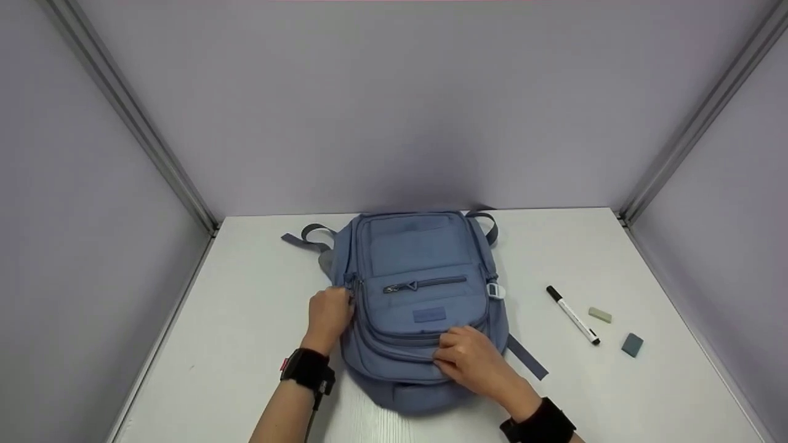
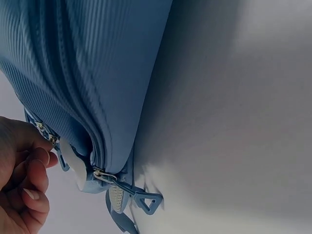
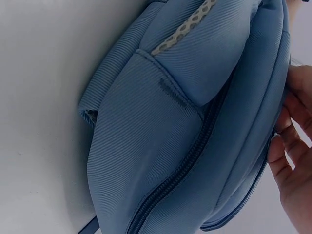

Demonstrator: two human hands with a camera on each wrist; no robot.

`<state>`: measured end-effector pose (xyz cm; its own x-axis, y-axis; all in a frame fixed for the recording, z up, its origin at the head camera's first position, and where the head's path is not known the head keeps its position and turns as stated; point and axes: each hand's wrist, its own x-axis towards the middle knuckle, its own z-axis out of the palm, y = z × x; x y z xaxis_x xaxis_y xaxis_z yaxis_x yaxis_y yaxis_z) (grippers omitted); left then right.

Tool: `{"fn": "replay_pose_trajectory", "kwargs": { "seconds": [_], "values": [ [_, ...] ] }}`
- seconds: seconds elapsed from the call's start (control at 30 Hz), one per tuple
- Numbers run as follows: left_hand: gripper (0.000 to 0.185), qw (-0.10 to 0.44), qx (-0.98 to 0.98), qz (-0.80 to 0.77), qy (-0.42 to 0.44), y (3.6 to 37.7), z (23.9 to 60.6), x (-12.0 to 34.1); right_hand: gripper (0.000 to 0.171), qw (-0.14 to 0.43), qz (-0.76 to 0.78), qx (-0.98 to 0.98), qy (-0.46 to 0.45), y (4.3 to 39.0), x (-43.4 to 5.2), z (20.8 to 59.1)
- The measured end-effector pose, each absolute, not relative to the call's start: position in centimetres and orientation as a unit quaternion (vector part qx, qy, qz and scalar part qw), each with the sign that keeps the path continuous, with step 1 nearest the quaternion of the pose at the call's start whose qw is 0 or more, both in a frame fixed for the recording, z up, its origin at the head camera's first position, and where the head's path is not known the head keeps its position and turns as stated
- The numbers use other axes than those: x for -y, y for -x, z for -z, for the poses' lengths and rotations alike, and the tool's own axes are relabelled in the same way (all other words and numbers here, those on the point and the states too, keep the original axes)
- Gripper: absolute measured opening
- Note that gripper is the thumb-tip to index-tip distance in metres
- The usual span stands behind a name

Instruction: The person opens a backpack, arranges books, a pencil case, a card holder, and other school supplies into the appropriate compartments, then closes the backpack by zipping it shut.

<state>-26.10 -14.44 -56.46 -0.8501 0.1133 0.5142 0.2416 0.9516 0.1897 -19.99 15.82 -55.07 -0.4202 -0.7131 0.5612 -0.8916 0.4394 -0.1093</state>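
Observation:
A blue backpack [image 1: 431, 246] lies on its back on the white table, its front pocket and zippers facing up. At its left edge, my left hand [image 1: 329, 314] pinches a zipper pull [image 2: 52, 140] between thumb and finger. A second zipper pull [image 2: 146, 201] with a triangular loop hangs nearby in the left wrist view. My right hand [image 1: 471, 360] pinches the fabric by the zipper edge at the lower front of the bag. In the right wrist view its fingers [image 3: 280, 148] close on that edge, beside a long dark zipper [image 3: 170, 178].
On the table right of the backpack lie a black-capped white marker [image 1: 574, 315], a small pale green block [image 1: 600, 315] and a dark teal block [image 1: 631, 345]. Straps [image 1: 527, 357] stick out from the bag's sides. Grey panels [image 1: 394, 111] enclose the table's back and sides.

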Motion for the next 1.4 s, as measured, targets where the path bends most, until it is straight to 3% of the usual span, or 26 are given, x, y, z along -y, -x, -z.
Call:
{"fn": "replay_pose_trajectory", "kwargs": {
  "seconds": [0.5,0.9,1.1,1.23,1.4],
  "values": [
    [0.024,0.252,0.958,0.115,0.078,28.8,56.3,14.9,0.007,0.204,-0.202,0.824,-0.488,20.0,-15.8,55.1],
    [0.026,0.218,0.967,0.131,0.032,29.6,56.0,14.7,0.007,0.196,-0.193,0.831,-0.484,20.0,-15.9,55.2],
    [0.015,0.231,0.964,0.134,0.013,29.2,56.0,14.9,0.007,0.186,-0.212,0.837,-0.469,19.8,-16.1,55.3],
    [0.029,0.24,0.958,0.144,0.054,29.0,56.0,15.1,0.008,0.198,-0.239,0.838,-0.449,19.9,-16.4,55.4],
    [0.035,0.202,0.949,0.18,0.161,29.0,56.3,15.1,0.016,0.234,-0.241,0.846,-0.414,20.2,-16.6,55.3]
  ]
}}
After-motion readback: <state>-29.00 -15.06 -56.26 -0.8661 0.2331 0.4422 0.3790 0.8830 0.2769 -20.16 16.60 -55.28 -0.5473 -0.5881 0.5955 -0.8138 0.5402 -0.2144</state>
